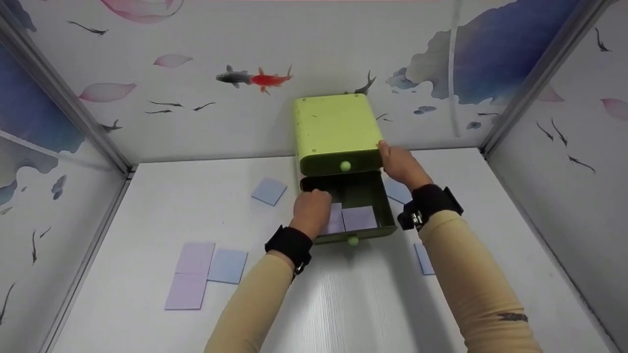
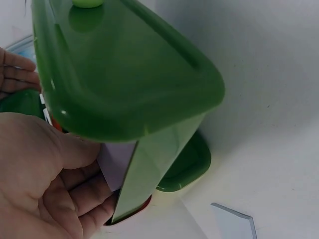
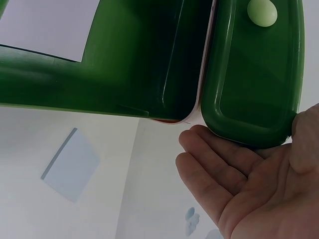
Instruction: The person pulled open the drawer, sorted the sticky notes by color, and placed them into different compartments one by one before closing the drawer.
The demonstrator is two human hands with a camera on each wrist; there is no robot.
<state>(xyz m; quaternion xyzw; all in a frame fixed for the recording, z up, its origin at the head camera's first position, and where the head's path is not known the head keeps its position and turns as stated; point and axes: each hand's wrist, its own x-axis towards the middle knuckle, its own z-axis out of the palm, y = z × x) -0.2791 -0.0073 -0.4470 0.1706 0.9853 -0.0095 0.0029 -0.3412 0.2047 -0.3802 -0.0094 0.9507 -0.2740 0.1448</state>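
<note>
My left hand reaches into the lower drawer of a green two-drawer box. In the left wrist view its thumb and fingers pinch a purple square tile beside the drawer's side wall. The lower drawer is pulled out, and another purple tile lies flat on its floor. My right hand rests against the right side of the box, thumb at the corner by the closed upper drawer. Its fingers lie nearly straight along that side in the right wrist view.
On the white table lie two purple tiles touching a blue tile at left. Another blue tile is left of the box. Blue tiles show partly behind the right arm. Patterned walls enclose the table.
</note>
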